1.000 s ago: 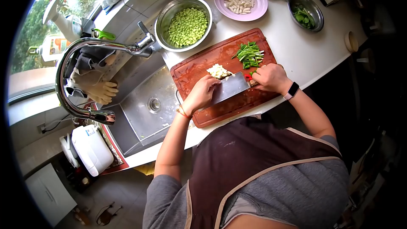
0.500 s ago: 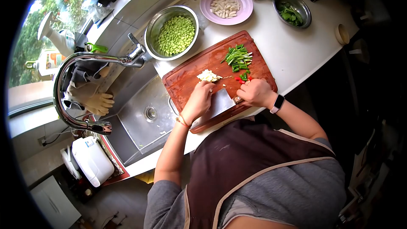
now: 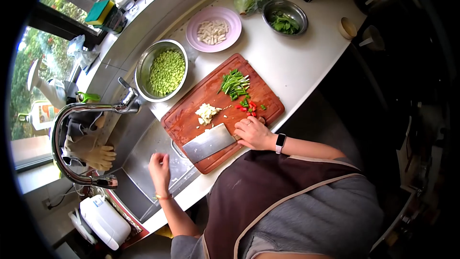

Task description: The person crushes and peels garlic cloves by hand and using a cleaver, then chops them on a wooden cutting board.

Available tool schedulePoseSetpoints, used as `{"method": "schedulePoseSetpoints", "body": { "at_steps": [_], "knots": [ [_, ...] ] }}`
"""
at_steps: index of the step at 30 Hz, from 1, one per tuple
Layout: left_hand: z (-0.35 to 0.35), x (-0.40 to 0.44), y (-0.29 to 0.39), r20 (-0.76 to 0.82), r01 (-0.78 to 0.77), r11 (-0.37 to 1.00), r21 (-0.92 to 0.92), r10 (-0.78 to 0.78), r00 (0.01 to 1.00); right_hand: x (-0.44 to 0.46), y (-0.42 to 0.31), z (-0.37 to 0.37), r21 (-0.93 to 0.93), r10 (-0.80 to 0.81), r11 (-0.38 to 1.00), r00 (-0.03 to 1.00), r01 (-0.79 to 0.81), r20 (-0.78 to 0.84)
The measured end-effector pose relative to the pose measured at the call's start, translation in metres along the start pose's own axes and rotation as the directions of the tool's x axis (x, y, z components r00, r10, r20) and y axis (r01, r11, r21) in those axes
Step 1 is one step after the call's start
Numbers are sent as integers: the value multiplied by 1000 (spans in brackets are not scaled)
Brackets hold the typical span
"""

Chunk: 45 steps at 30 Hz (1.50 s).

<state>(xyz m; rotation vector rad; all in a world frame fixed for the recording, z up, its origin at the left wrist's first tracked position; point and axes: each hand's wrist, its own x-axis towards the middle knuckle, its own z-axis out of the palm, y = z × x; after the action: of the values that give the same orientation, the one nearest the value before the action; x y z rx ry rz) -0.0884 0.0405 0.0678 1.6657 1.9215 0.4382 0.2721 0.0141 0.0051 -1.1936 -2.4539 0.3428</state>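
Note:
On the wooden cutting board (image 3: 268, 93) lies a cleaver (image 3: 209, 143), its broad blade flat near the front edge. My right hand (image 3: 255, 134) is closed around its handle, which is mostly hidden under the fingers. Chopped garlic (image 3: 207, 113) sits in a small heap behind the blade. Cut scallions (image 3: 235, 84) and chopped red and green chili pieces (image 3: 249, 107) lie farther back and right. Away from the board, my left hand (image 3: 159, 170) is held over the sink, fingers curled in, with nothing visible in them.
Behind the board stand a steel bowl of green beans (image 3: 139, 76), a pink plate (image 3: 235, 21) with white pieces, and a metal bowl (image 3: 303, 17) of leaves. A curved faucet (image 3: 56, 139) arches over the sink (image 3: 143, 151) at left. Rubber gloves (image 3: 98, 156) hang behind it.
My left hand has left the blade and garlic and moved left over the sink. The cleaver now lies more exposed, with my right hand still at its handle. The view has shifted.

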Motion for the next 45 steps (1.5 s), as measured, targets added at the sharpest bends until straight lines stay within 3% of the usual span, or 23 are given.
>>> {"method": "schedulePoseSetpoints", "body": {
  "at_steps": [2,5,9,10,11,12,15,16,18,20,23,24,25,26,27,28,29,30,32,33,38,42,45],
  "knots": [
    [-24,-7,-19,128,160,904,-397,-118,985,1,-7,-4,29,11,1000,1000,-11,-3],
    [-59,-26,-43,70,109,412,-904,-109,992,5,-19,-7,106,60,993,998,-56,-36],
    [-20,-27,-218,-18,-106,-455,-884,-193,981,11,-44,-13,155,92,986,985,-69,-149],
    [-13,-26,-220,222,330,342,-880,-319,921,13,-50,-15,158,95,985,982,-69,-161],
    [-12,-24,-224,219,325,344,-881,-313,924,13,-53,-13,156,89,986,982,-63,-167],
    [-9,-31,-229,181,323,574,-753,-292,939,8,-59,-13,159,85,986,984,-59,-160],
    [4,-29,-229,108,157,979,-131,-143,984,6,-69,-19,150,71,988,985,-47,-160],
    [-12,-30,-201,336,471,780,-412,-350,874,6,-72,-20,140,70,989,985,-47,-158],
    [-41,-38,-148,406,431,703,-566,-218,887,5,-78,-22,143,98,987,980,-73,-174],
    [-45,-46,-126,208,204,113,-973,32,978,5,-82,-22,160,109,984,981,-83,-158],
    [-18,-29,-234,352,372,327,-869,-121,928,4,-92,-23,166,98,982,993,-86,-68],
    [-12,-34,-242,235,277,849,-450,-187,954,4,-96,-22,167,88,983,994,-78,-57],
    [-10,-35,-243,103,136,971,198,-159,982,4,-98,-22,164,79,984,995,-70,-53],
    [-9,-34,-243,21,17,635,772,-53,998,5,-100,-20,175,71,983,996,-61,-52],
    [-7,-33,-243,19,21,639,769,-55,998,4,-103,-19,188,65,981,997,-55,-49],
    [-6,-29,-223,-3,93,964,248,-95,995,5,-105,-18,186,62,981,997,-53,-46],
    [-5,-29,-204,3,132,920,-369,-141,990,5,-108,-18,184,74,981,997,-67,-30],
    [-9,-35,-188,1,141,917,-373,-152,988,5,-112,-17,185,82,980,997,-78,-12],
    [-20,-44,-166,46,-2,1000,18,1,999,12,-116,-11,190,49,980,998,-53,25],
    [-17,-49,-172,-118,-85,973,215,112,987,18,-117,-7,194,26,980,998,-37,56],
    [-36,-54,-149,-343,50,999,16,-42,939,102,-113,16,-44,-163,986,987,164,7],
    [-39,-53,-145,-520,-97,993,-64,50,853,225,-104,28,-392,-233,880,963,268,136],
    [-43,-53,-131,-515,-82,977,-195,-31,857,313,-86,64,-605,-246,767,969,212,29]
  ]
}}
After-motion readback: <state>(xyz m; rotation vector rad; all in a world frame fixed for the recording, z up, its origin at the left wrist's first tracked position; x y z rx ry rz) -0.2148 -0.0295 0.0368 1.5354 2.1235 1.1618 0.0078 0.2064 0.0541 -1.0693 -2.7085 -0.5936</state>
